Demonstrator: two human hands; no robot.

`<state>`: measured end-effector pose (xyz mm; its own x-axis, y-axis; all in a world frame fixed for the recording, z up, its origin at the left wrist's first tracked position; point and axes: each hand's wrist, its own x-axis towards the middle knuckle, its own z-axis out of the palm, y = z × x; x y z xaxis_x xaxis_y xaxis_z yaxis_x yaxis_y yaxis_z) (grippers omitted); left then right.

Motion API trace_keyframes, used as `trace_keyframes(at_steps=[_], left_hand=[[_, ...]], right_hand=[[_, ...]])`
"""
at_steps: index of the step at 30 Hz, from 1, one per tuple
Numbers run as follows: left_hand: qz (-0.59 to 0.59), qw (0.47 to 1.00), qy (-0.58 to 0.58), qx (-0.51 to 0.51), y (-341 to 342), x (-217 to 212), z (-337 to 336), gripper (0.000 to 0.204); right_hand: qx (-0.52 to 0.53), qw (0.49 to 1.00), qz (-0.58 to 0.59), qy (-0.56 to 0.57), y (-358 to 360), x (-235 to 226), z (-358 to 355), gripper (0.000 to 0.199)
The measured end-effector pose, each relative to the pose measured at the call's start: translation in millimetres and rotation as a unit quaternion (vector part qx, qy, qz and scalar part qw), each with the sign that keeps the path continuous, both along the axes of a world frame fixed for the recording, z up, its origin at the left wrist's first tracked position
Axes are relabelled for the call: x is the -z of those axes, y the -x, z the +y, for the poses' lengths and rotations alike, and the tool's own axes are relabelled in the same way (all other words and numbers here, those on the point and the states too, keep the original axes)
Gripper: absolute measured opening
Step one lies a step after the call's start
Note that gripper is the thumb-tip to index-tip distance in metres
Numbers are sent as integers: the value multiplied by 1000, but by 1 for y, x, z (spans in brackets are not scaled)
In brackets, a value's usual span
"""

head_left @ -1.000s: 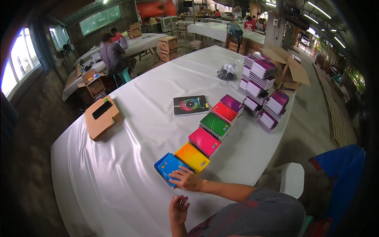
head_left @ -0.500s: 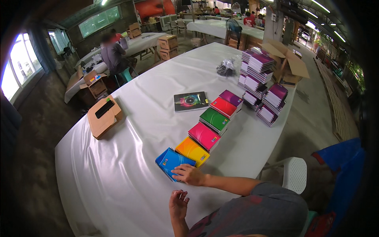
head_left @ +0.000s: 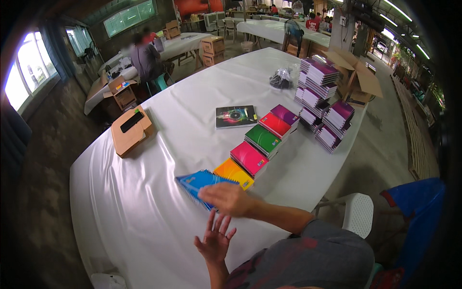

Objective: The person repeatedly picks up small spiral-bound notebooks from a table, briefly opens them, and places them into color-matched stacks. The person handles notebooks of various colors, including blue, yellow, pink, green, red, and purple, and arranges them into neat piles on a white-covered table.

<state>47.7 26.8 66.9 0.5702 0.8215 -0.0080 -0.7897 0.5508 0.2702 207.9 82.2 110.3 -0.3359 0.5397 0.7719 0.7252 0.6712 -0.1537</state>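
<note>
Nearest the person, at the near edge of the white-covered table (head_left: pixel 144 202), the left hand (head_left: pixel 215 239) hovers with its fingers spread wide and holds nothing, while the right hand (head_left: pixel 226 198) lies flat on the blue spiral notebook (head_left: pixel 198 183) and appears to lift its near side; whether the fingers grip the cover I cannot tell. That blue notebook is the closest in a diagonal row of small piles running away toward the far right corner: an orange notebook (head_left: pixel 233 172) touching it, then a pink pile (head_left: pixel 249 158), a green pile (head_left: pixel 263 140), a red pile (head_left: pixel 275 124) and a purple pile (head_left: pixel 285 114). Just beside the far end of the row lies a single dark notebook with a swirl cover (head_left: pixel 236 116). Beyond, along the right edge, tall stacks of purple-backed notebooks (head_left: pixel 321 98) stand close together, with a dark plastic bundle (head_left: pixel 280 78) near them and an open cardboard box (head_left: pixel 358 77) just off the corner. A closed brown box (head_left: pixel 130 131) sits well apart near the left edge. By my judgement, the sorting by colour is well begun, with six colours laid out, but the large stacks suggest much is left.
</note>
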Motion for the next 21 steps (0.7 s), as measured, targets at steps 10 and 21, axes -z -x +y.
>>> trace_keyframes(at_steps=[10,21], left_hand=[[200,975,94,-35,32,25,-3,38],[414,859,162,254,5,-6,-59,63]], right_hand=[[-206,938,50,275,-22,18,-44,44],[139,947,-197,214,-102,120,-2,59]])
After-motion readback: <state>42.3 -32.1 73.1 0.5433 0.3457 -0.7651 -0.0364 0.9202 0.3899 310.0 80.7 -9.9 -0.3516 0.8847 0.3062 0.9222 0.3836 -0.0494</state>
